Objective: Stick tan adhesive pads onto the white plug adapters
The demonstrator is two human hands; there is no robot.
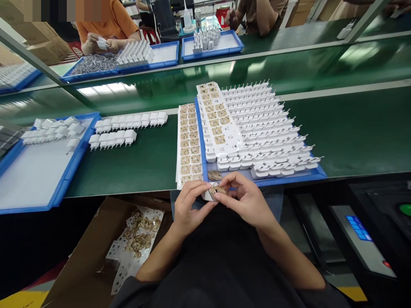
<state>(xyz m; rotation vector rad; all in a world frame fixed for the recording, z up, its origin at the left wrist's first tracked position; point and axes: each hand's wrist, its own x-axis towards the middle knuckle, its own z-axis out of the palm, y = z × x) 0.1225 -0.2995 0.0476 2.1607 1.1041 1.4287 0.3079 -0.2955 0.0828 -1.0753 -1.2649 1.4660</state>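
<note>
My left hand (189, 209) is closed on a white plug charger (207, 196), holding it low in front of my body. Between the fingertips of my right hand (248, 200) is a brown sticker (216, 192), which lies against the charger's face. Whether it is stuck down I cannot tell. A loose brown piece (214, 175) rests just beyond my fingers in a blue tray (289, 179). Rows of white chargers (260, 124) with upward prongs fill that tray. One sticker sheet (221, 122) lies over them, and another sheet (190, 149) lies beside the tray.
To the left, two rows of chargers (128, 122) stand near another blue tray (73, 167) with chargers inside. Below the bench edge, a cardboard box (86, 244) holds brown scraps. Across the green bench, people work behind trays (212, 53). A control panel (359, 235) is at lower right.
</note>
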